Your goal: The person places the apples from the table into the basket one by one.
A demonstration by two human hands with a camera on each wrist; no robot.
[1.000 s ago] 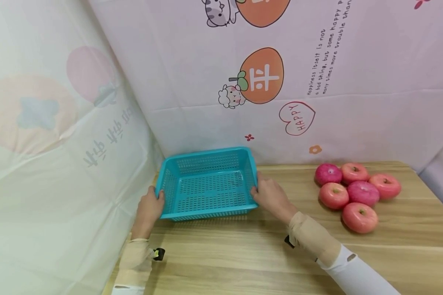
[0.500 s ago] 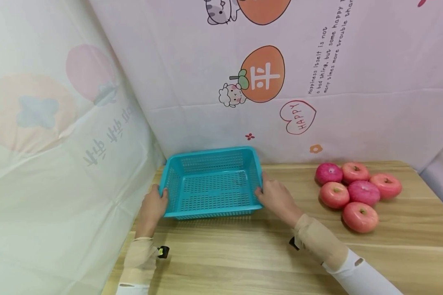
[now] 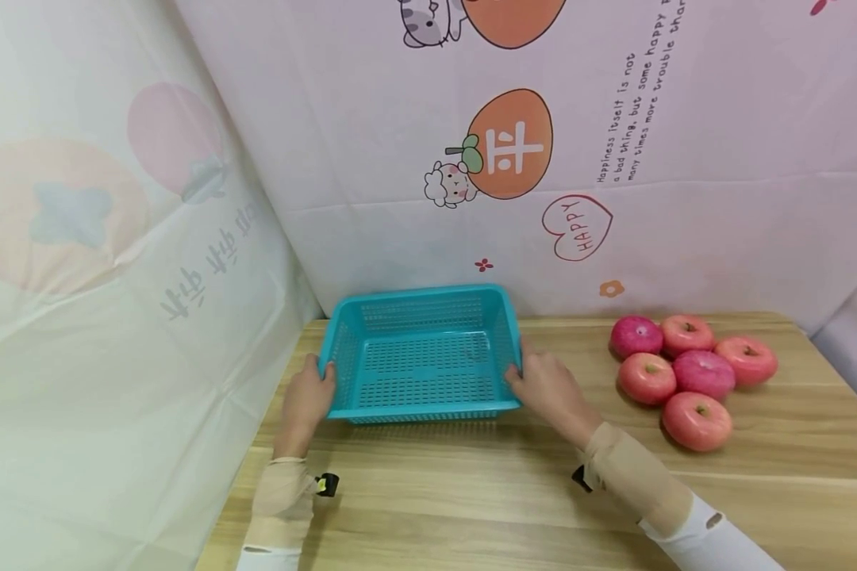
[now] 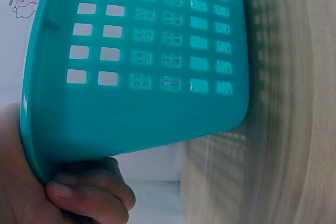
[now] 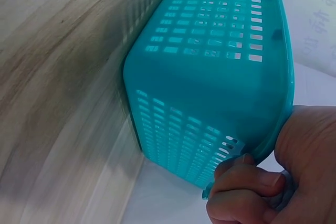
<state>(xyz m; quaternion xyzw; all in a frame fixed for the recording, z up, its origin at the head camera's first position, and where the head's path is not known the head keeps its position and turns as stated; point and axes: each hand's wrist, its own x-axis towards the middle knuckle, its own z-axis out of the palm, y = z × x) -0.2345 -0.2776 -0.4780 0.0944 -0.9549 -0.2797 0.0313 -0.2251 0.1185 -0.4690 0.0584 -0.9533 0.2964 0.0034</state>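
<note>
A turquoise plastic basket (image 3: 428,373) with slotted walls and floor holds nothing and sits at the back left of the table. My left hand (image 3: 307,400) grips its left rim, the thumb over the edge and the fingers curled beneath, as the left wrist view shows on the basket wall (image 4: 131,114). On the opposite side, my right hand (image 3: 551,392) grips the right rim. Curled fingers (image 5: 241,187) show under that rim in the right wrist view. To the right of the basket lies a group of several red and pink apples (image 3: 696,420), apart from both hands.
The wooden table (image 3: 443,500) reaches back to a printed cloth (image 3: 393,238) behind the basket. Another pale cloth (image 3: 114,381) hangs along the left side. Bare wood lies between the basket and the apples.
Both hands have shifted the basket a little to the right along the back of the table, keeping their grip. The apples have stayed in place.
</note>
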